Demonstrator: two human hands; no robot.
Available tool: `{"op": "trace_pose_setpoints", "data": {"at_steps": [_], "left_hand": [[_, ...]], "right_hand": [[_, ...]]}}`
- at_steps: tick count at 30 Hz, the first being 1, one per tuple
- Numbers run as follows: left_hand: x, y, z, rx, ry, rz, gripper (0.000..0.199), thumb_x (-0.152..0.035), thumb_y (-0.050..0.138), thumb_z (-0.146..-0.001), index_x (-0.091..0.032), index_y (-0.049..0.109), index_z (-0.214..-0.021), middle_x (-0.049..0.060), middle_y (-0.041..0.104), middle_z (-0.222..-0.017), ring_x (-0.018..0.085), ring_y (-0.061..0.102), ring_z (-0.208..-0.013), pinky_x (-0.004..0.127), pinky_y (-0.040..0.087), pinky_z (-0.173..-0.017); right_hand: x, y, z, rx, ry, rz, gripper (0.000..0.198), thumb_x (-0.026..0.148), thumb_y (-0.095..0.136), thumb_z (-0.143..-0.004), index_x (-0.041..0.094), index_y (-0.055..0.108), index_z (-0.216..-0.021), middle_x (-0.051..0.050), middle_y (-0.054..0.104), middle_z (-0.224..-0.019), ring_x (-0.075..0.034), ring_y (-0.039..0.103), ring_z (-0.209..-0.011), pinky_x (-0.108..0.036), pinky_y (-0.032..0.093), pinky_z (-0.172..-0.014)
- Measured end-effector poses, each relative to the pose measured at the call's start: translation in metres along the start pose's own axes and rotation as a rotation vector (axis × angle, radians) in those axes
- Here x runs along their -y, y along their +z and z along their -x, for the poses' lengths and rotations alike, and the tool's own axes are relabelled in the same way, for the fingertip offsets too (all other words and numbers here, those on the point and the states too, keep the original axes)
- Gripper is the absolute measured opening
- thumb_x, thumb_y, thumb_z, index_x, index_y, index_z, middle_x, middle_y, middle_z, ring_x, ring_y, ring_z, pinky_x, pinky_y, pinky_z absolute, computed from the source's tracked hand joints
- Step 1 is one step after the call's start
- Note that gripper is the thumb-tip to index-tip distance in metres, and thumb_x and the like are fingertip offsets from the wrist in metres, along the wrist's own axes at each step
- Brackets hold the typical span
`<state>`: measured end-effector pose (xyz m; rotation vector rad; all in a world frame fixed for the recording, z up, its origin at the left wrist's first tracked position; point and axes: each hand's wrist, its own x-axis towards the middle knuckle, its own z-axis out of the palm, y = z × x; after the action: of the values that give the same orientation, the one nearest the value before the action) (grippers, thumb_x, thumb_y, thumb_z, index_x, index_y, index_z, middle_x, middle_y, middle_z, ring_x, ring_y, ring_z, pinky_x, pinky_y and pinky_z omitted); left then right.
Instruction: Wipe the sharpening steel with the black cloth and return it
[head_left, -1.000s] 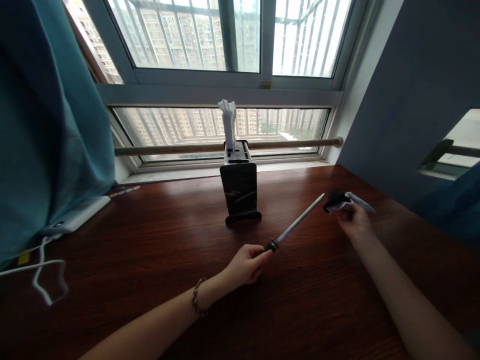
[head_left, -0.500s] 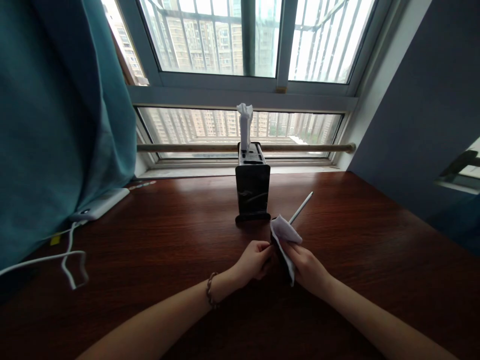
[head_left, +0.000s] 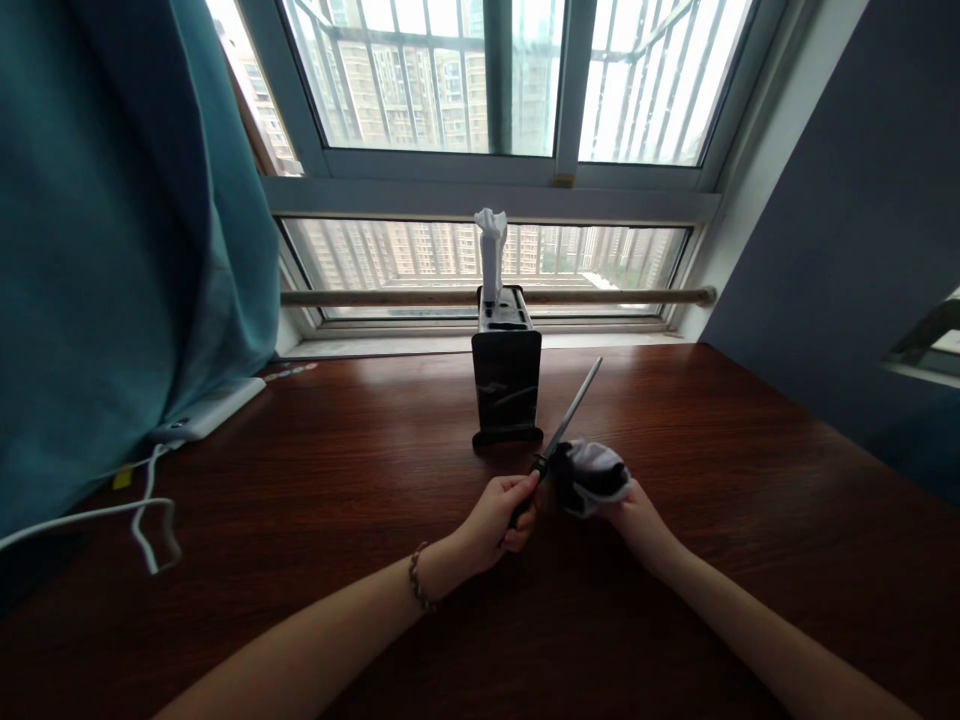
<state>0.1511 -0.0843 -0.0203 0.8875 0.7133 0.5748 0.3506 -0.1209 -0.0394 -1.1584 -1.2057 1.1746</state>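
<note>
My left hand (head_left: 501, 510) grips the black handle of a sharpening steel (head_left: 571, 412), whose grey rod slants up and to the right above the table. My right hand (head_left: 637, 510) holds a crumpled black and white cloth (head_left: 592, 474) pressed against the rod's lower end, just beside the handle. A black knife block (head_left: 506, 380) stands upright right behind both hands, with a white handle (head_left: 490, 252) sticking out of its top.
The dark wooden table (head_left: 337, 480) runs to a window sill with a wooden rail (head_left: 390, 297). A teal curtain (head_left: 112, 250) hangs at the left. A white power strip (head_left: 210, 410) and white cable (head_left: 112, 510) lie at the left. A grey wall (head_left: 840, 200) stands at the right.
My right hand brought the cloth from the far right over to the steel and now holds it bunched at the rod's base. The steel has tilted more upright.
</note>
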Motion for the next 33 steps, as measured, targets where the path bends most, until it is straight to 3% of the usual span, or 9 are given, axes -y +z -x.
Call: {"op": "trace_pose_setpoints", "data": {"at_steps": [3,5,9,12,15,23,29,33], "left_hand": [[0.003,0.0,0.0,0.065,0.064,-0.013,0.036,-0.049,0.051,-0.082,-0.015,0.046,-0.072,-0.008,0.033,-0.04,0.002,0.019,-0.029,0.015,0.01,-0.03],[0.003,0.001,0.0,0.114,0.085,-0.013,0.035,-0.049,0.049,-0.083,-0.015,0.046,-0.073,-0.008,0.033,-0.04,0.002,0.019,-0.028,0.015,0.011,-0.029],[0.002,0.002,0.002,0.218,0.019,-0.075,0.037,-0.049,0.05,-0.083,-0.014,0.046,-0.071,-0.007,0.035,-0.042,0.003,0.022,-0.028,0.016,0.012,-0.028],[-0.001,0.002,0.002,0.264,-0.033,-0.132,0.038,-0.05,0.052,-0.081,-0.014,0.046,-0.07,-0.007,0.035,-0.042,0.003,0.024,-0.029,0.016,0.013,-0.028],[-0.002,0.005,0.002,0.26,-0.039,-0.153,0.039,-0.051,0.054,-0.08,-0.014,0.046,-0.071,-0.007,0.036,-0.041,0.002,0.024,-0.028,0.016,0.013,-0.028],[0.005,0.013,0.002,0.126,0.042,-0.202,0.041,-0.053,0.055,-0.078,-0.014,0.045,-0.069,-0.007,0.037,-0.041,0.003,0.026,-0.029,0.015,0.014,-0.028],[0.009,0.012,0.002,0.058,0.103,-0.17,0.04,-0.053,0.054,-0.078,-0.015,0.045,-0.071,-0.007,0.037,-0.041,0.003,0.026,-0.03,0.016,0.014,-0.027],[0.007,0.012,0.002,0.02,0.069,-0.085,0.037,-0.052,0.054,-0.079,-0.016,0.044,-0.075,-0.009,0.033,-0.041,0.003,0.02,-0.03,0.016,0.012,-0.028]], "right_hand": [[0.004,0.0,-0.004,-0.181,0.28,-0.57,0.026,0.014,0.074,-0.058,0.015,0.065,-0.082,-0.004,0.065,-0.085,-0.016,0.06,-0.076,-0.027,0.048,-0.068],[0.009,0.002,-0.002,-0.204,0.369,-0.711,0.026,0.008,0.074,-0.055,0.013,0.066,-0.08,-0.003,0.065,-0.082,-0.012,0.06,-0.071,-0.022,0.048,-0.066],[0.015,0.004,0.008,0.13,0.481,-0.741,0.025,0.011,0.072,-0.061,0.011,0.069,-0.086,-0.005,0.066,-0.078,-0.013,0.061,-0.068,-0.023,0.048,-0.063],[0.017,0.005,0.013,0.314,0.466,-0.754,0.028,0.014,0.07,-0.064,0.009,0.069,-0.092,-0.008,0.067,-0.086,-0.016,0.063,-0.078,-0.029,0.048,-0.078],[0.016,0.005,0.013,0.334,0.415,-0.772,0.029,0.015,0.069,-0.066,0.01,0.069,-0.095,-0.008,0.067,-0.094,-0.018,0.062,-0.087,-0.035,0.043,-0.092],[0.012,0.005,0.011,0.306,0.359,-0.741,0.028,0.014,0.067,-0.066,0.01,0.07,-0.094,-0.01,0.067,-0.093,-0.02,0.062,-0.087,-0.039,0.045,-0.088],[0.014,0.001,0.011,0.198,0.355,-0.742,0.026,0.011,0.066,-0.059,0.012,0.071,-0.085,-0.006,0.068,-0.081,-0.015,0.062,-0.071,-0.028,0.049,-0.071],[0.02,-0.007,0.006,-0.016,0.265,-0.768,0.018,0.013,0.065,-0.062,0.014,0.069,-0.079,-0.003,0.067,-0.075,-0.014,0.061,-0.066,-0.026,0.05,-0.065]]}}
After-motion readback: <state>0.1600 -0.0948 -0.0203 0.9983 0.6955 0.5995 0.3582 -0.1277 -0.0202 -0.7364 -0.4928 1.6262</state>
